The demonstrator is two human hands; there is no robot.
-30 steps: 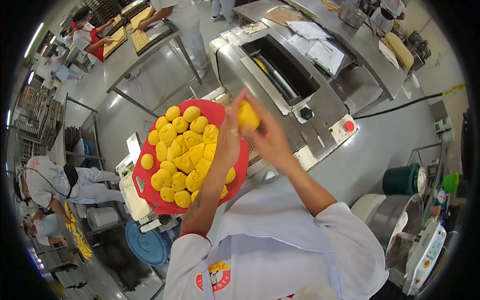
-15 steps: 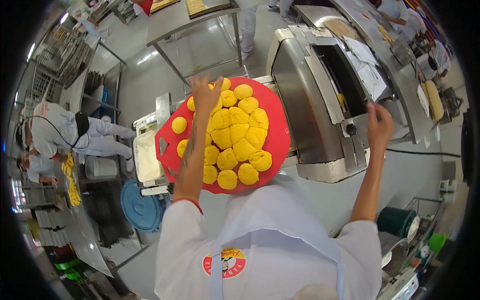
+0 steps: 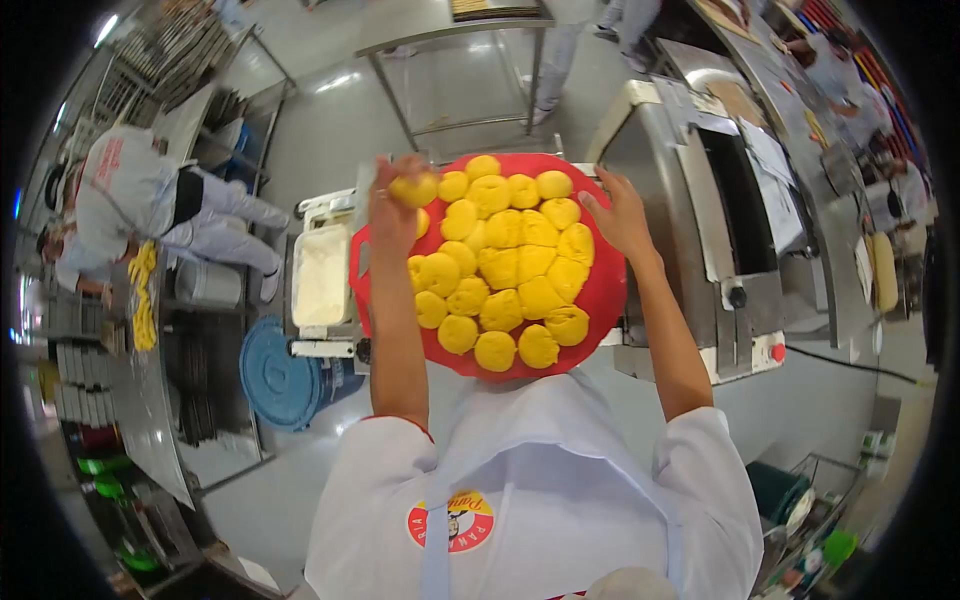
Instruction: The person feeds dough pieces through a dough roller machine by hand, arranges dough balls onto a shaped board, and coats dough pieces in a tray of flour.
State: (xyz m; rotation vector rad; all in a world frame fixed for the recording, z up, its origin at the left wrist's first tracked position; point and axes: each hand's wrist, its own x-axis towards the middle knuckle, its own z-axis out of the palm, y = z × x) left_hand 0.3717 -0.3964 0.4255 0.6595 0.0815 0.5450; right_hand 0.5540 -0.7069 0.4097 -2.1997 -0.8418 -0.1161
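Note:
A red round board bears several yellow dough balls. Toward its right side the dough lies pressed together as one scored slab. Over the board's left edge my left hand, smeared by motion, is closed on a single yellow dough ball. My right hand is at the board's upper right rim with fingers apart and nothing in them; whether it touches the rim I cannot tell.
A steel machine with a dark slot stands to the right. Left of the board is a tub of white powder. A blue lidded bin stands lower left. Another person works at a steel table on the left.
My right hand has come from the machine's lower right to the board's right rim. My left hand has moved to the board's left edge and now has a dough ball. The view has shifted.

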